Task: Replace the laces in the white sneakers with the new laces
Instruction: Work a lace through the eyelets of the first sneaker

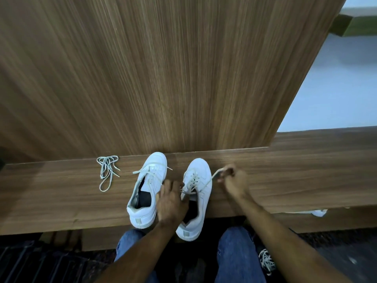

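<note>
Nearest, the left hand (pixel 170 203) lies palm-down between the 2 sneakers, fingers fairly straight, pressing at the right sneaker's (pixel 195 199) tongue; I cannot tell whether it pinches anything. That sneaker sits at the ledge's (pixel 61 201) near edge, heel overhanging toward 6 o'clock, toe toward 12, so its long axis runs straight away from the person. From its upper eyelets a lace (pixel 213 176) runs taut toward 2 o'clock to the right hand (pixel 234 181), which pinches the lace end between curled fingertips just beside the toe. The coming pull depends on this line: the lace leaves the eyelets out to the right, with the right hand the nearer one. The left sneaker (pixel 148 190) stands parallel at 11 o'clock, loosely laced. Farther, at 10 o'clock, a spare lace (pixel 107 172) lies bundled.
</note>
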